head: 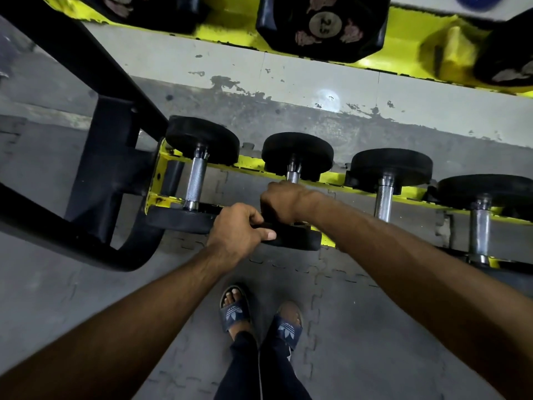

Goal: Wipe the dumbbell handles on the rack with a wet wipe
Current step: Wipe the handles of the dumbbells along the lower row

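Rack [251,164], count 1, two tiers in view. Lower tier: 4 round-head dumbbells: first dumbbell [196,183], second dumbbell [297,151], third dumbbell [385,197], fourth dumbbell [480,226]. Chrome handles fully bare: 3; the second's is mostly covered. Upper tier: 3 hex dumbbell heads [323,24], all cut by the frame. Hands: 2, left hand [239,229] and right hand [284,200]. Slides [234,310]: 2. Blue object [476,0] at top edge: 1.

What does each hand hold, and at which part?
Both hold the second dumbbell: the left hand grips its near weight plate, the right hand wraps its handle.
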`<state>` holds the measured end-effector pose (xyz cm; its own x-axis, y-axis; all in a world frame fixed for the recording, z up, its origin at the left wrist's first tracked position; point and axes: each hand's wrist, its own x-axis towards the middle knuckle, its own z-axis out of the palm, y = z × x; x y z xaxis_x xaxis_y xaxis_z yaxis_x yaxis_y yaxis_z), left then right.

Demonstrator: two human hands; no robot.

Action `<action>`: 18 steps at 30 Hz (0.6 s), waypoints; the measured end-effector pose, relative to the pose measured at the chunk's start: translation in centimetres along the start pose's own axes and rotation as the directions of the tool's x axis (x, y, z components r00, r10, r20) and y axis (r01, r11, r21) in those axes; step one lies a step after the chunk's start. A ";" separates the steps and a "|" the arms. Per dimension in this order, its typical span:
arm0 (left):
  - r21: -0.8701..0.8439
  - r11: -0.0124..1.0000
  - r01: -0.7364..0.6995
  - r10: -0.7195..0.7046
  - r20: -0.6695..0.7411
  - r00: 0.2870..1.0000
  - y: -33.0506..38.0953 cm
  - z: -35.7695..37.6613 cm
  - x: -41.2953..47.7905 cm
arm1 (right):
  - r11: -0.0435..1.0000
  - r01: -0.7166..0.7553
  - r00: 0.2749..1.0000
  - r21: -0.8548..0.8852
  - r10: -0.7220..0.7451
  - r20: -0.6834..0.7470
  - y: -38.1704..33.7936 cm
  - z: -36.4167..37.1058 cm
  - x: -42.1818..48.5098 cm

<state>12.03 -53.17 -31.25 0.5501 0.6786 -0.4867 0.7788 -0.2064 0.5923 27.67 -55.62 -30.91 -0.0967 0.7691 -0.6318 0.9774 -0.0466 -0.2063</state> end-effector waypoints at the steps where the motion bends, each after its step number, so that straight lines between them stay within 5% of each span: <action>1: 0.003 1.000 0.000 0.000 -0.001 1.000 0.0 0.0 0.0 | 1.000 0.005 0.999 0.028 -0.004 -0.038 0.2 0.0 -0.6; 6: 0.011 1.000 0.010 -0.010 -0.007 1.000 0.1 -0.1 -0.1 | 0.998 0.034 0.997 0.051 -0.030 -0.077 1.4 -0.2 -1.3; 12: 0.035 0.999 0.013 -0.013 -0.004 1.000 0.5 -0.2 -0.3 | 0.992 0.025 0.993 -0.123 -0.011 0.115 -0.3 0.0 1.6; 18: 0.034 0.999 0.023 -0.023 0.005 1.000 0.3 -0.3 -0.1 | 0.975 0.055 0.981 0.217 -0.012 -0.194 2.5 2.4 -2.0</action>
<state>12.12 -53.13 -30.84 0.5337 0.6795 -0.5034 0.8009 -0.2149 0.5590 29.89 -58.84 -31.95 -0.0698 0.8787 -0.4722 0.9064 -0.1419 -0.3979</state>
